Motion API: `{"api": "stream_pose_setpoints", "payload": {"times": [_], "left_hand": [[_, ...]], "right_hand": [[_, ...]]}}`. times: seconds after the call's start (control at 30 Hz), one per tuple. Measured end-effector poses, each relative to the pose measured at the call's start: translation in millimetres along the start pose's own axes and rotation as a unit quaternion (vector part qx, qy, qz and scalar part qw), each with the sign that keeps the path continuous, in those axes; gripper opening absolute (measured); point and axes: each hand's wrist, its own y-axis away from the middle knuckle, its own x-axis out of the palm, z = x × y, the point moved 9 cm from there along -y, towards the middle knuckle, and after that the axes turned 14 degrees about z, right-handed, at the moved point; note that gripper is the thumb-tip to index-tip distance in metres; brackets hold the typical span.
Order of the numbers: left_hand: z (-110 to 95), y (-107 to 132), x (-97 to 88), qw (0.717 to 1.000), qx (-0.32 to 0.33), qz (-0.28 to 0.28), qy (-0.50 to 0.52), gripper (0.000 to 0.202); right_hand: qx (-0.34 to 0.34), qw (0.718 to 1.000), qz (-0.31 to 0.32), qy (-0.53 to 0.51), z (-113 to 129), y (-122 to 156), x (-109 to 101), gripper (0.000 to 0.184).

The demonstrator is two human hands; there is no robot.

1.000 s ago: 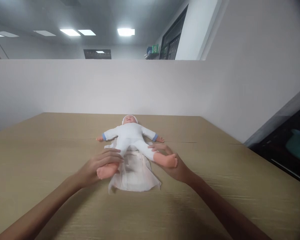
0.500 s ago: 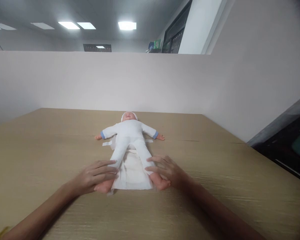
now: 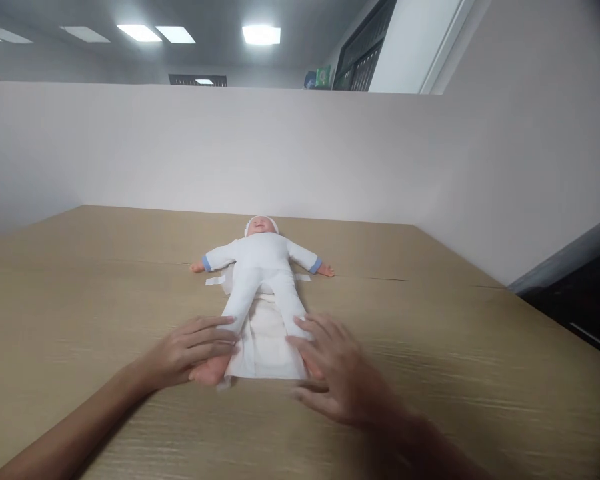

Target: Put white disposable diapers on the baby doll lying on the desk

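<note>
A doll (image 3: 263, 255) in a white suit lies on its back on a wood-toned surface (image 3: 100, 293), arms spread, head toward the far edge. An opened diaper (image 3: 271, 343) lies under its hips, the front panel flat between the legs; the pale side tabs (image 3: 215, 281) stick out unfastened. So the doll is in place on the diaper, while folding and fastening are not done. The left hand (image 3: 186, 353) drapes its fingers over one lower leg; whether its grip closes around it, I cannot tell. The right hand (image 3: 347, 373), blurred, has a loose, spread grip at the other leg, thumb apart. A low wall (image 3: 205, 153) stands beyond the far edge, near the head; the surface stretches widely on both sides.
</note>
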Motion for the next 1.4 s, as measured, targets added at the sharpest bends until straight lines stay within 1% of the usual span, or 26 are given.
{"api": "stream_pose_setpoints", "payload": {"times": [0.03, 0.07, 0.17, 0.2, 0.3, 0.37, 0.5, 0.57, 0.63, 0.73, 0.8, 0.87, 0.97, 1.07, 1.2, 1.3, 1.33, 1.4], "left_hand": [[-0.3, 0.1, -0.2, 1.0, 0.001, -0.002, 0.0, 0.046], [-0.6, 0.3, -0.3, 1.0, 0.002, -0.004, 0.002, 0.046], [-0.7, 0.8, 0.9, 1.0, 0.001, -0.005, 0.009, 0.048], [-0.5, 0.6, 1.5, 1.0, -0.002, -0.003, 0.013, 0.049], [-1.3, -0.5, 0.1, 0.999, -0.011, -0.009, 0.031, 0.046], [-4.7, -1.4, -1.5, 0.999, -0.012, -0.014, 0.034, 0.044], [-17.1, 0.0, -4.1, 0.999, -0.005, -0.029, 0.023, 0.051], [-21.6, 2.7, -5.8, 0.999, -0.018, -0.043, 0.022, 0.048], [-26.4, 5.2, -6.1, 0.998, -0.037, -0.047, 0.02, 0.044], [-39.0, 7.0, -5.9, 0.998, -0.044, -0.039, 0.02, 0.043], [-50.3, 6.8, -6.8, 0.999, -0.036, -0.035, 0.022, 0.042], [-61.0, 5.8, -8.2, 0.999, -0.027, -0.033, 0.015, 0.041], [-68.8, 3.8, -7.9, 0.999, -0.034, -0.024, -0.006, 0.036], [-68.4, 2.8, -4.7, 0.999, -0.041, -0.018, -0.009, 0.035], [-66.3, 1.8, -1.6, 0.999, -0.045, -0.001, 0.011, 0.04], [-66.8, 1.9, -5.0, 0.996, -0.053, 0.022, 0.071, 0.042], [-65.6, 2.5, -5.9, 0.991, -0.061, 0.033, 0.111, 0.042], [-59.0, 4.1, -6.9, 0.973, -0.084, 0.045, 0.209, 0.04]], "right_hand": [[0.013, 0.999, -0.016, 0.031, 7.5, -0.6, 4.7, 0.058], [0.03, 0.997, -0.028, 0.059, 12.8, -1.5, 10.4, 0.057], [0.076, 0.987, -0.064, 0.125, 17.5, -4.0, 23.0, 0.034], [0.082, 0.984, -0.08, 0.135, 17.1, -4.4, 24.1, 0.031], [0.078, 0.982, -0.115, 0.125, 12.3, -6.5, 21.5, 0.039], [0.092, 0.984, -0.116, 0.097, 4.8, -10.3, 17.2, 0.037], [0.191, 0.977, -0.084, 0.048, -16.1, -24.3, 1.2, 0.015], [0.218, 0.973, -0.072, 0.015, -22.9, -35.1, -11.9, 0.012], [0.213, 0.973, -0.082, -0.031, -28.0, -48.4, -28.9, 0.015], [0.184, 0.966, -0.143, -0.11, -41.6, -67.8, -56.1, 0.025], [0.184, 0.954, -0.171, -0.161, -57.3, -79.7, -64.8, 0.031], [0.194, 0.945, -0.169, -0.2, -72.4, -91.4, -63.2, 0.035], [0.195, 0.942, -0.151, -0.225, -84.9, -103.6, -53.1, 0.037], [0.194, 0.941, -0.147, -0.235, -91.2, -105.5, -43.9, 0.038], [0.195, 0.937, -0.15, -0.249, -97.9, -101.9, -36.4, 0.038], [0.188, 0.934, -0.15, -0.265, -101.0, -99.9, -33.3, 0.039], [0.185, 0.932, -0.15, -0.272, -101.7, -99.4, -32.4, 0.039], [0.178, 0.929, -0.149, -0.287, -103.2, -98.4, -30.7, 0.04]]}}
